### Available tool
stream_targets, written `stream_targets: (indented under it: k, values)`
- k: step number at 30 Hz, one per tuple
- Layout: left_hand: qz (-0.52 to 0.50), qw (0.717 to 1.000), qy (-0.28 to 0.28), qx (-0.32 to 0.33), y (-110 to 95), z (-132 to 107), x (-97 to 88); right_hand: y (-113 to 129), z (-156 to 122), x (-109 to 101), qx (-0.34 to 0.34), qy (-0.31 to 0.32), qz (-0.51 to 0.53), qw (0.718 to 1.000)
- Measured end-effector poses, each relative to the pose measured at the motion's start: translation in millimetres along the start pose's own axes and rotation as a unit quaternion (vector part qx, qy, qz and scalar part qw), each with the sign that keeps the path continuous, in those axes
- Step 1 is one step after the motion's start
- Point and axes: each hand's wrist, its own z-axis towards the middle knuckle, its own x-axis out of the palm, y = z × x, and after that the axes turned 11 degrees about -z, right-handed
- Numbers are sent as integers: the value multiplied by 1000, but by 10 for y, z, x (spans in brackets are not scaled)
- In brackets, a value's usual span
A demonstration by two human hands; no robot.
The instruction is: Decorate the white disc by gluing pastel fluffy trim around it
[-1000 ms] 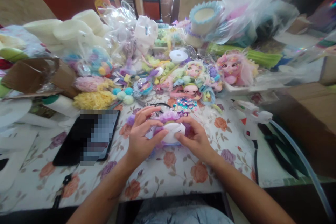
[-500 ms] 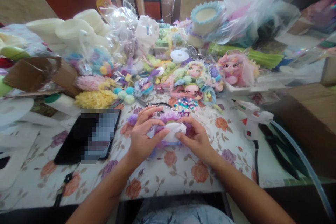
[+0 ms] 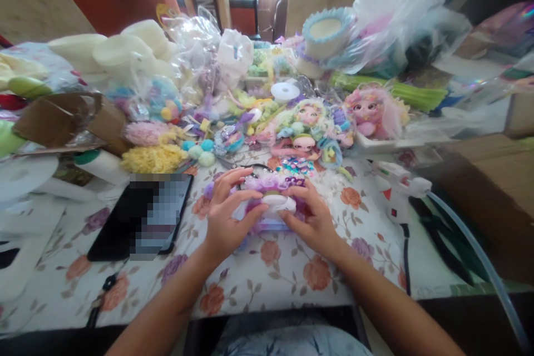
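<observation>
Both hands hold a purple ruffled craft piece (image 3: 267, 183) low over the flowered tablecloth. On its near side is a smooth white oval part (image 3: 278, 204). My left hand (image 3: 227, 216) grips the left side, thumb on the white part's edge and fingers curled over the ruffles. From the right, my right hand (image 3: 314, 223) pinches the piece with its thumb against the white part and its fingers behind. The far side is hidden by the fingers. Just beyond lie shiny sequins (image 3: 297, 166) and a dark loop, perhaps a scissors handle (image 3: 261, 167).
A dark tablet or phone (image 3: 110, 225) lies left. At right are a white glue gun (image 3: 396, 192) with a clear glue stick (image 3: 471, 219) and dark-handled pliers (image 3: 438, 242). Decorated dolls (image 3: 307, 114), pompoms (image 3: 206, 158), yellow yarn (image 3: 154, 159) and a cardboard box (image 3: 62, 122) crowd the back.
The white part has tipped and now shows as a narrower oval. Both hands keep their grip in nearly the same place. The view has shifted slightly.
</observation>
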Motion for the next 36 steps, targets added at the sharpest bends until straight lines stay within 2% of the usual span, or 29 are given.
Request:
stream_targets:
  k: [7,14,17,21,24,30,33,36]
  values:
    - [5,998,62,-13,22,-5,-21,-14,14,-27,-27,3,-16,1000]
    - [-31,995,72,-66,14,-10,-21,17,2,-13,-11,0,-13,1000]
    - [-59,993,52,-82,18,-10,-30,21,2,-5,-4,3,-13,1000]
    - [-135,985,-14,-106,46,-13,-71,19,3,-12,-8,9,-7,1000]
    - [-131,988,-26,-84,35,-8,-88,26,7,-25,-11,9,3,1000]
    - [-64,997,16,-42,-39,9,-77,36,1,-24,-23,-2,3,1000]
    - [-75,994,35,-76,-11,0,-86,13,-14,-18,-13,0,-5,1000]
    - [-93,983,78,-136,49,-30,-99,-10,-19,-17,5,-8,-15,1000]
